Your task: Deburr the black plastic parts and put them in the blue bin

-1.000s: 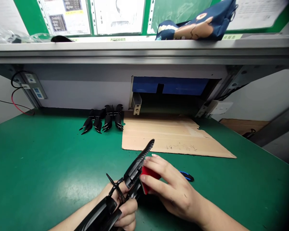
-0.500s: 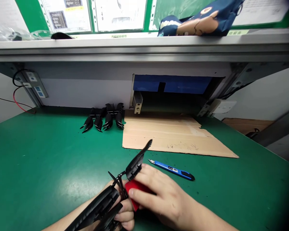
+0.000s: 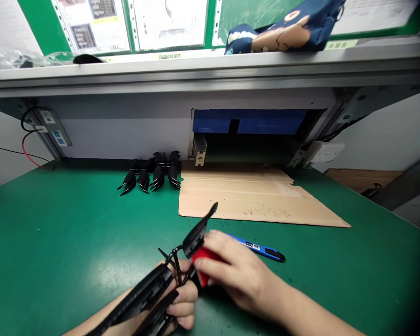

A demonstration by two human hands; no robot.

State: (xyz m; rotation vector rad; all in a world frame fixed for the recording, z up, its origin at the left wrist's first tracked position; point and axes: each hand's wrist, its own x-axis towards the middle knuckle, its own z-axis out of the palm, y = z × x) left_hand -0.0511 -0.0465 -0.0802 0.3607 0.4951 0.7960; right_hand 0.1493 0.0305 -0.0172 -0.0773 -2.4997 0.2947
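The left hand [image 3: 186, 298] supports a black molded assembly [image 3: 145, 293] above the near middle of the table [image 3: 73, 233]. Its fingers are curled around the thin connecting bars at the center of the assembly. The assembly is tilted: one curved, pointed piece extends up and away toward the cardboard sheet [image 3: 252, 200], and two longer pieces extend down toward the near edge of the view.

The right hand [image 3: 243, 277] grips a red block [image 3: 206, 265] between thumb and fingers. The block is positioned at the lower end of the upper piece, just beside the left hand; whether it contacts the assembly cannot be determined.

A blue utility knife [image 3: 261, 248] lies on the table beyond the right hand, which hides its tip end. The cardboard sheet lies flat behind the knife. Two sets of black parts [image 3: 165, 172] rest side by side at the rear of the table, adjacent to the left edge of the sheet. A shelf [image 3: 161, 80] spans the area above and carries a dark blue pouch [image 3: 283, 37].
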